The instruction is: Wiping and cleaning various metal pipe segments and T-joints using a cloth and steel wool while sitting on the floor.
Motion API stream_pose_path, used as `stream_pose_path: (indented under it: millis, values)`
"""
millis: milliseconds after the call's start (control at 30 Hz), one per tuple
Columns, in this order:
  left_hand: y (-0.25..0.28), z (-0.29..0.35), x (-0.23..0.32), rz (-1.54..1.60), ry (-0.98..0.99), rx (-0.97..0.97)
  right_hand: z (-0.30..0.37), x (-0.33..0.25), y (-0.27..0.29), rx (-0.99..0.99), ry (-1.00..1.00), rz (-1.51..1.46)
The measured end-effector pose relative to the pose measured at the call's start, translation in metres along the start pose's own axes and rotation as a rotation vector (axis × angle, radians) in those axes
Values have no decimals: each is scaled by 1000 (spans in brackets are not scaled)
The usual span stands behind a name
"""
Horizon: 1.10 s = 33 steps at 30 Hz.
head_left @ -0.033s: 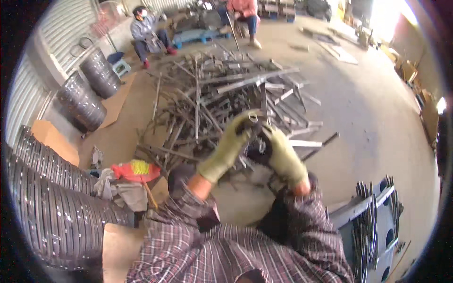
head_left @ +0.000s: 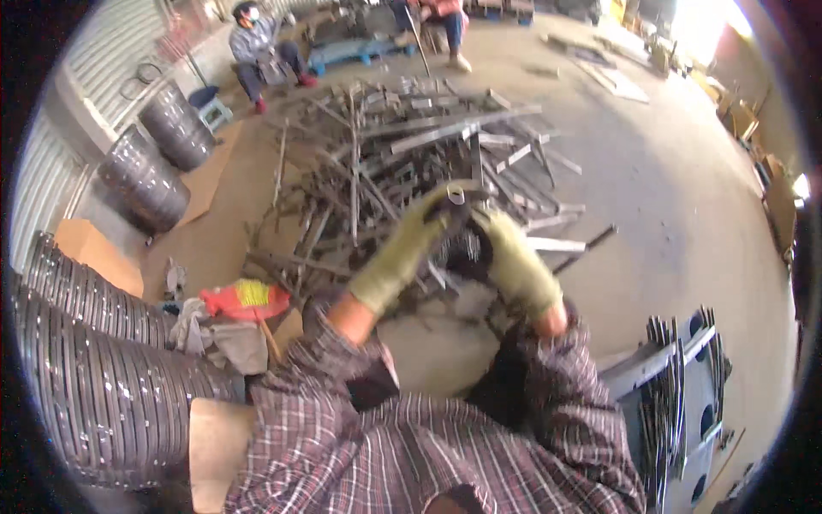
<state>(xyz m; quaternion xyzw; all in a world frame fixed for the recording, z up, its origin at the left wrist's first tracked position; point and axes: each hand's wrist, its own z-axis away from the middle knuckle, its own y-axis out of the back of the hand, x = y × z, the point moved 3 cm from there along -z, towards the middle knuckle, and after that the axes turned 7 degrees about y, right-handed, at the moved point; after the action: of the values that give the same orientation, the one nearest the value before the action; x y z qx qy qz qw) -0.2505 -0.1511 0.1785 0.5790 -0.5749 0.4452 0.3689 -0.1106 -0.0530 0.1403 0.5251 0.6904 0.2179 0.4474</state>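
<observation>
In front of me, my left hand (head_left: 401, 248) and my right hand (head_left: 521, 267) are raised close together over a scrap pile. Both wear yellow-green work gloves with dark palms. Between the fingers shows the pale open end of what looks like a metal tube (head_left: 456, 197); its length is mostly hidden by the gloves. The fingers of both hands are closed around it. Beyond and beneath the hands spreads a heap of loose metal bars and strips (head_left: 428, 146), lying crosswise at many angles.
Black ribbed rolls (head_left: 111, 385) stand at my left, beside a red cloth (head_left: 244, 300). To the right is a blue-grey metal rack (head_left: 693, 411) with thin rods. Two people sit beyond the heap, one in grey (head_left: 257, 51). Dark drums (head_left: 144, 180) stand along the left wall.
The whole scene sits slightly higher in the picture, as the head view has tilted a little. Both hands keep their hold on the tube-like piece.
</observation>
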Motion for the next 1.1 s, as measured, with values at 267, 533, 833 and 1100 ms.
stream_pose_path:
  millis: [267,533,833,1100]
  values:
    - [0,-33,-2,-369,-197,149,-50,-33,5,-132,-65,141]
    - [39,-19,-15,-419,-83,398,18,38,31,-212,-246,156]
    - [-18,-15,3,-488,-106,426,-13,-22,-19,65,65,234]
    - [19,-40,-23,-412,-83,488,111,102,59,33,-336,276]
